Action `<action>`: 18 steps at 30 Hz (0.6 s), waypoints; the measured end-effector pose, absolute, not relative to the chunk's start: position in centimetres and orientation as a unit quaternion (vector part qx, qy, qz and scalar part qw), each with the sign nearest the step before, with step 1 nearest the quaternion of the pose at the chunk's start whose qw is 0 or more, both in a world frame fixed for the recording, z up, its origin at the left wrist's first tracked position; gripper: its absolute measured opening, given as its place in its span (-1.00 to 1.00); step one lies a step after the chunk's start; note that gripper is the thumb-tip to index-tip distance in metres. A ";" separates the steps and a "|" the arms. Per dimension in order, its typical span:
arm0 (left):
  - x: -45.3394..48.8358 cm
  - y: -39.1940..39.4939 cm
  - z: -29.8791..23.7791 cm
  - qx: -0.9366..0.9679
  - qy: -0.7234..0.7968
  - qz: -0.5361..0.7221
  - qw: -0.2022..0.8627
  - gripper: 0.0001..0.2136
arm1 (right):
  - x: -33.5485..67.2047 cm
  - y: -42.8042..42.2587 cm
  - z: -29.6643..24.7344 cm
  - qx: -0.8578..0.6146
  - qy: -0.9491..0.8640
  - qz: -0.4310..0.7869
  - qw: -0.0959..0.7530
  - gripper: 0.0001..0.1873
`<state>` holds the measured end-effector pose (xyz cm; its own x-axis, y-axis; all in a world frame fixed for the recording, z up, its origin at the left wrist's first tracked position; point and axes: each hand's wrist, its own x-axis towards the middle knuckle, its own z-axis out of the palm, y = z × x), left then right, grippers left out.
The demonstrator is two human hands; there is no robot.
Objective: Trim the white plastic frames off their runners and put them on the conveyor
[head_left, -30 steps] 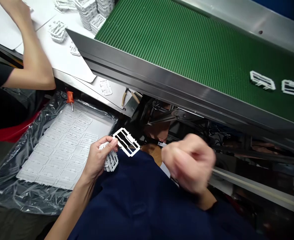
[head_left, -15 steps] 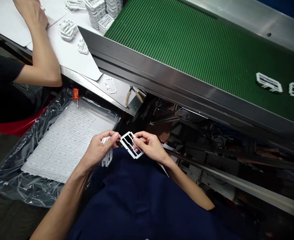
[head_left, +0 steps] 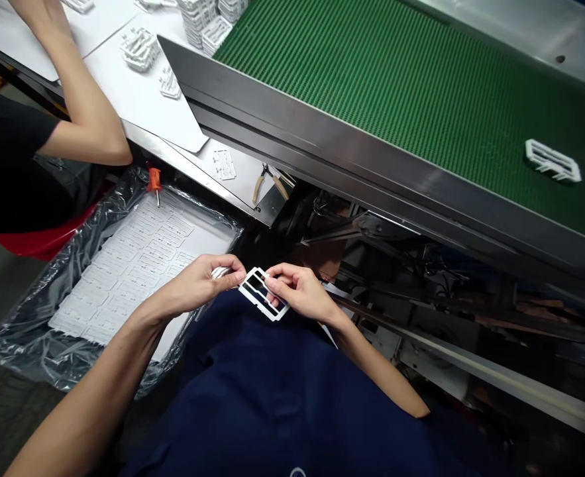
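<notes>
My left hand (head_left: 203, 281) and my right hand (head_left: 295, 289) both pinch a white plastic frame part (head_left: 262, 294) held over my dark blue shirt. The left hand's fingers also close round a small stack of more white parts (head_left: 219, 272), mostly hidden in the palm. To the left lies a plastic-lined bin (head_left: 48, 331) with a flat layer of white parts (head_left: 128, 258). Two white frame parts (head_left: 552, 160) ride on the green conveyor belt (head_left: 372, 73) at the far right.
A co-worker's arm (head_left: 81, 106) reaches over the white table (head_left: 143, 106) at upper left, where stacks of white parts (head_left: 203, 23) stand. An orange-handled tool (head_left: 154, 182) and pliers (head_left: 265, 182) lie at the table's edge. The conveyor's steel rail (head_left: 346, 165) and machine frame lie ahead.
My right hand came in from the right and took hold of the white frame that my left hand held. The stack in my left hand is now tucked further into the palm.
</notes>
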<state>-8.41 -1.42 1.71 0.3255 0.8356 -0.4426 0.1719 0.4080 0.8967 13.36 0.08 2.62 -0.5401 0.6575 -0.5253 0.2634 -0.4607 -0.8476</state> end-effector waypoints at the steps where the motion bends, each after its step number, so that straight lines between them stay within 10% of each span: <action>1: -8.5 -1.4 1.6 0.499 0.519 0.251 0.648 -0.86 | 13.4 0.1 2.6 -0.455 -0.494 0.729 0.133 -0.70; 18: -6.9 -3.1 1.1 0.464 0.480 0.359 0.652 -0.79 | 13.5 -1.1 -0.2 -0.364 -0.375 0.845 0.114 -0.52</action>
<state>-6.89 -3.15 1.10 0.2815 0.9138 -0.2926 -0.0221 0.3111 0.9501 13.51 -1.15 -0.23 -0.7094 0.4650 -0.5297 0.0814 -0.6924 -0.7169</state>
